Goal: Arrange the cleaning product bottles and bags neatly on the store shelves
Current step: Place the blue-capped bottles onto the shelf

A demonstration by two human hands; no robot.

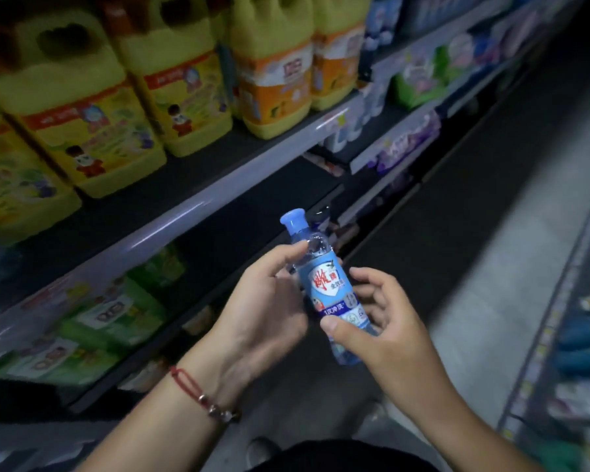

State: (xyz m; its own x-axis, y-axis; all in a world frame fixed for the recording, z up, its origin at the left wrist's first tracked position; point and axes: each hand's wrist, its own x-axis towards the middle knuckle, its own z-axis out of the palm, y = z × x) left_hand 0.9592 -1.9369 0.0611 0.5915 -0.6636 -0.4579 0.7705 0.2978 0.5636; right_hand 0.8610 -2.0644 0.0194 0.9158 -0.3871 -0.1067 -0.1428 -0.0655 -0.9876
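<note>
Head view, both hands, left hand (266, 301), right hand (382, 321), gripping blue bottle (324, 284)

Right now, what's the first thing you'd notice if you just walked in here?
The small clear bottle with a blue cap and blue label stands out first, held in the middle of the aisle by the left hand and right hand. Next come the big yellow jugs lined along the shelf at upper left.
</note>
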